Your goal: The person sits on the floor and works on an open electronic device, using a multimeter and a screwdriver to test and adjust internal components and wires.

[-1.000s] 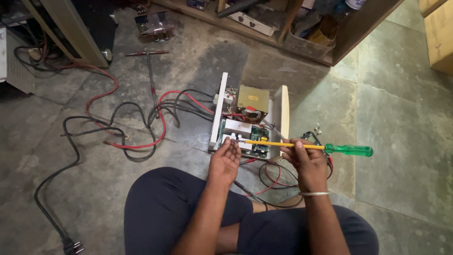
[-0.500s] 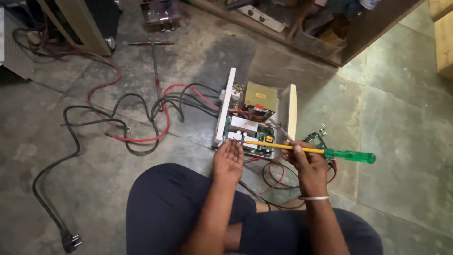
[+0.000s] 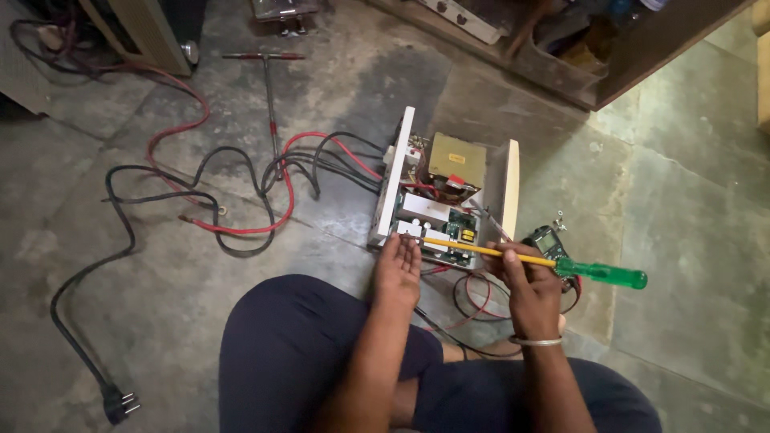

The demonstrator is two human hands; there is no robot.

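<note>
The left hand [image 3: 397, 273] rests open, fingers loosely curled, at the near edge of the opened white power unit [image 3: 443, 200] on the stone floor, where half a second ago it sat slightly farther back. The right hand [image 3: 525, 281] is closed around the yellow shaft of a green-handled screwdriver [image 3: 525, 258], its tip lying across the green circuit board [image 3: 453, 232] toward the left hand; grip and angle match the earlier frames, so the tool work is holding steady. Far left, black and red cables [image 3: 241, 192] sprawl; behind the right hand sits a multimeter [image 3: 548, 240].
</note>
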